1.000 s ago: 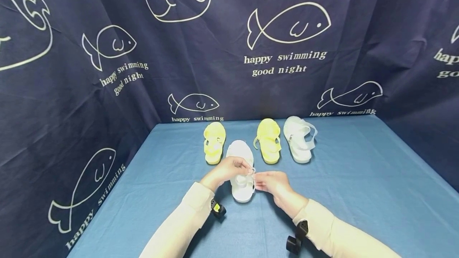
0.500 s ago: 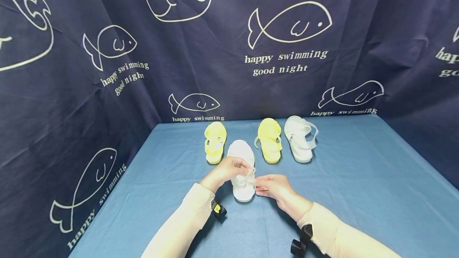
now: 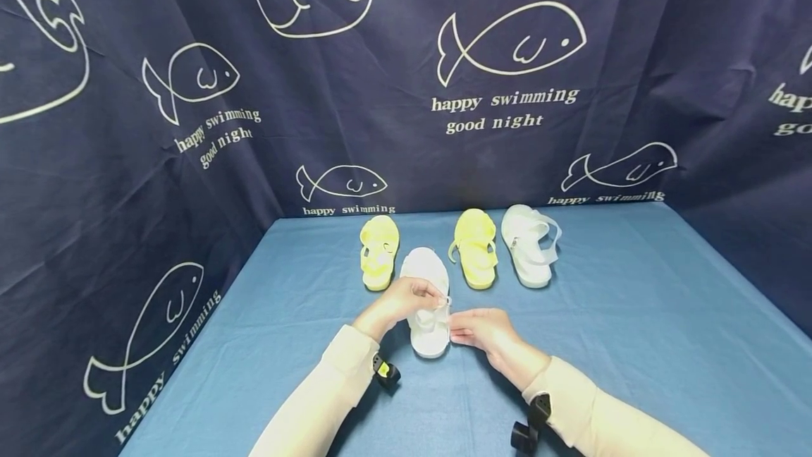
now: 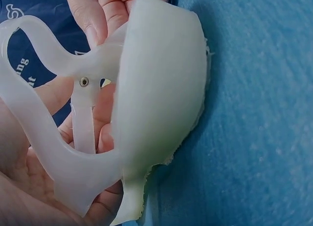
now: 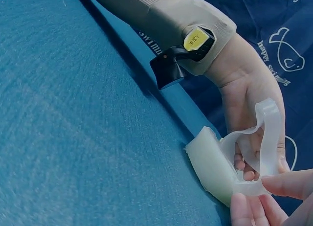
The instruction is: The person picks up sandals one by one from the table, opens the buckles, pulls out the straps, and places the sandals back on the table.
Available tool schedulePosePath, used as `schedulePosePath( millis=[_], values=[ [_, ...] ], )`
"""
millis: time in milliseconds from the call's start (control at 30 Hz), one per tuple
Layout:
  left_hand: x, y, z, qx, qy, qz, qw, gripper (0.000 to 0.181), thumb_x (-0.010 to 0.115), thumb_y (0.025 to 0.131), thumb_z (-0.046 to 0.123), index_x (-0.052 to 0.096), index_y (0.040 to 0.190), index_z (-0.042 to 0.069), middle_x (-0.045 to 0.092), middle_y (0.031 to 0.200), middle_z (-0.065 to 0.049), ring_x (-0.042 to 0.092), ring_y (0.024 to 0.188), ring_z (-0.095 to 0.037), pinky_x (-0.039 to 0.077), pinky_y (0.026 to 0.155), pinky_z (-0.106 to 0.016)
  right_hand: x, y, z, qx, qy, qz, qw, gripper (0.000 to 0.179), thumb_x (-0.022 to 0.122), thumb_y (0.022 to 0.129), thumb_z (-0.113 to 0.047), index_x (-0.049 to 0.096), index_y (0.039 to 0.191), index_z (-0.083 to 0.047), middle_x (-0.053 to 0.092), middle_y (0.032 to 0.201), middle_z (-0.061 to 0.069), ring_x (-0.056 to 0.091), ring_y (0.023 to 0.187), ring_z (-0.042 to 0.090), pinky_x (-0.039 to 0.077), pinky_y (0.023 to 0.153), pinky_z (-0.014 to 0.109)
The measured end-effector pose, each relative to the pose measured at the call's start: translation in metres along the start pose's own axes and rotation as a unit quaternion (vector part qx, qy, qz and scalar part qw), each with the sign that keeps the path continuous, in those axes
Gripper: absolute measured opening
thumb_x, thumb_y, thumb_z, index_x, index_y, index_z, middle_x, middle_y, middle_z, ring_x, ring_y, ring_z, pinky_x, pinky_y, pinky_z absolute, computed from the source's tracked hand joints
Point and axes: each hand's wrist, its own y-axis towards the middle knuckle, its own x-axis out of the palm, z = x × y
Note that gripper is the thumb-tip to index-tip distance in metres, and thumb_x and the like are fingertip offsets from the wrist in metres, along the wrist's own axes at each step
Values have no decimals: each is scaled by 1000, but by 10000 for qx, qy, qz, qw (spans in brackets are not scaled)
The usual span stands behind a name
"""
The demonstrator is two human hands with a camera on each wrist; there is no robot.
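A white sandal [image 3: 423, 266] sits on its sole near the middle of the blue-covered table [image 3: 634, 316], toe pointing away from the person, with a hand at either side of its straps. The left hand [image 3: 402, 300] reaches over it from the left and pinches the strap [image 4: 93, 64] near a small metal rivet [image 4: 84, 81]; the right hand [image 3: 482, 330] comes in from the right side, thumb and fingers closed on the same strapping. Whether that strap is fastened cannot be told, since fingers cover the join. The sandal's heel [image 4: 161, 84] rests on the cloth, and a broad band loops up above the foot opening; in the right wrist view, left-hand fingertips show through the gap between band and sole, though whether they are inside the opening or beyond it is unclear. The table also bears three more sandals behind the held one, all with toes turned away: a yellow sandal [image 3: 379, 231] to its left, a second yellow sandal [image 3: 474, 228] to its right, and beside that a translucent white sandal [image 3: 520, 224] whose strap stands out to the right. Cream sleeves [image 3: 339, 365] reach the wrists, each carrying a black wrist camera [image 3: 388, 372]. Around the table hangs a navy curtain [image 3: 406, 104] printed with white fish, whales and "happy swimming good night".
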Motion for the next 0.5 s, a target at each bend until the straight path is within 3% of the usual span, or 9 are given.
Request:
schedulePosePath(
  millis=[500],
  values=[
    [0, -3, 9, 142, 287, -37, 9995, 15, 72, 85, 12, 73, 95, 1, 71, 84, -5, 59, 74, -5, 50, 73, -21, 0, 1, -7, -15, 182, 17, 9998, 24, 68, 80, 6, 63, 100, 19, 67, 63, 5, 64, 59, 11, 57, 61, 22]
  ],
)
